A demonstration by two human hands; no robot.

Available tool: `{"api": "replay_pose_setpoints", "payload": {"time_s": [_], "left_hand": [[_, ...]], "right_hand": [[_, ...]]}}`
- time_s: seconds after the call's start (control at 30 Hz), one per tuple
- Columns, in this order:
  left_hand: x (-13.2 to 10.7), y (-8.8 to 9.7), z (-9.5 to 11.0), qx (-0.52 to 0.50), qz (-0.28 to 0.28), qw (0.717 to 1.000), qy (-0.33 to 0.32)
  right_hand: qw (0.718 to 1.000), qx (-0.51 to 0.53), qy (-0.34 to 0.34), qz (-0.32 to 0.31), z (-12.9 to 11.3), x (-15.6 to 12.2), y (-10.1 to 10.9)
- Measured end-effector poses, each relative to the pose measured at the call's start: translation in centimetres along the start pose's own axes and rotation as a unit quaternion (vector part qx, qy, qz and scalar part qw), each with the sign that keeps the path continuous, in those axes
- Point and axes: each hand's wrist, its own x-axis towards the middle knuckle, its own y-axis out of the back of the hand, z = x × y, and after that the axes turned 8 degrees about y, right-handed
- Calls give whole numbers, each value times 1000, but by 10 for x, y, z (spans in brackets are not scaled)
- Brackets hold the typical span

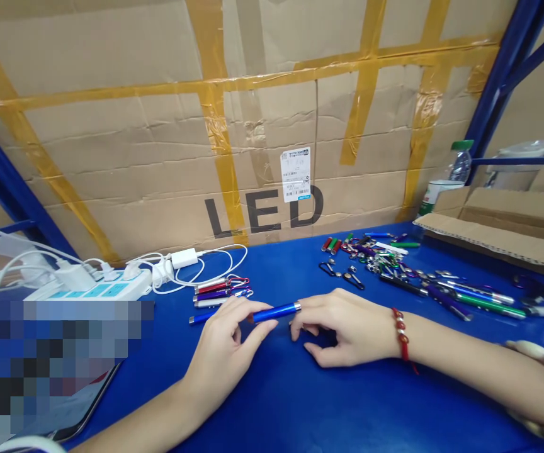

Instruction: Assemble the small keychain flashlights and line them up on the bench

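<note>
My left hand (229,333) pinches a slim blue mini flashlight (279,311) with a silver end between thumb and fingers. It is held almost level, with the silver end pointing right. Close by that end is my right hand (333,330), its fingers curved and the thumb apart, gripping nothing. Its index finger is at or very near the silver tip; whether they touch I cannot tell. Beyond my left hand lie several similar tubes with carabiner clips, among them a red one (210,287) and a silver one (208,302). Another blue tube (201,319) is partly hidden behind that hand.
Loose tubes, clips and small metal parts are heaped (390,264) at right on the blue table (272,409). An open cardboard box (498,236) and a bottle (451,173) stand behind. Left are a power strip (92,289), white cables and a tablet-like device (92,396).
</note>
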Motion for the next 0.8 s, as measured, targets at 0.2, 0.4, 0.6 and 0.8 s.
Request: {"api": "replay_pose_setpoints", "payload": {"time_s": [0.2, 0.4, 0.6, 0.8], "left_hand": [[0, -1, 3, 11, -29, 999, 12], [-1, 2, 7, 15, -48, 999, 8], [-1, 2, 6, 0, -13, 1000, -17], [-1, -1, 5, 25, -4, 1000, 13]], "right_hand": [[998, -29, -48, 40, 3, 1, 2], [998, -39, -23, 40, 2, 2, 0], [999, -23, 25, 1, -8, 3, -3], [997, 64, 6, -42, -10, 6, -12]]}}
